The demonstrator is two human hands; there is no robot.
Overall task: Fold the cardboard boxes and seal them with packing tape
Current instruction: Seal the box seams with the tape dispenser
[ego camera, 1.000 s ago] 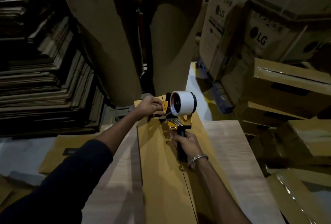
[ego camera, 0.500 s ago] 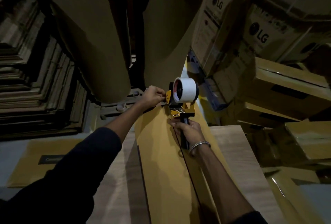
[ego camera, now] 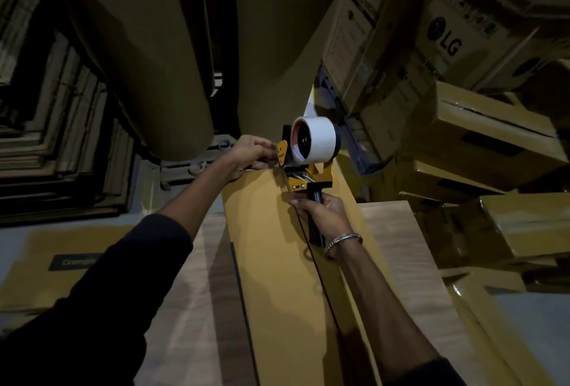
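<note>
Your right hand [ego camera: 324, 216] has its fingers [ego camera: 300, 205] wrapped around the black handle of the tape dispenser [ego camera: 307, 159], which sits tilted on the far end of the long yellow cardboard box [ego camera: 277, 262]. The white tape roll [ego camera: 317, 139] stands up on the dispenser's frame. The dispenser's front edge meets the box right at its centre seam [ego camera: 317, 274], a dark line running back toward you.

Your left hand [ego camera: 251, 153] is at the box's far end, just left of the dispenser, fingers curled and pinching something at the dispenser's mouth; it looks like the tape end, but it's too dark to tell.

The box lies lengthwise down the middle of the wood-grain table [ego camera: 410, 262], reaching its far edge. A bracelet [ego camera: 342, 239] is on your right wrist.

Beyond the table's far edge stand big brown paper rolls [ego camera: 148, 55]. Flat cardboard stacks [ego camera: 55, 145] sit off the left, LG cartons [ego camera: 447, 34] off the right.
</note>
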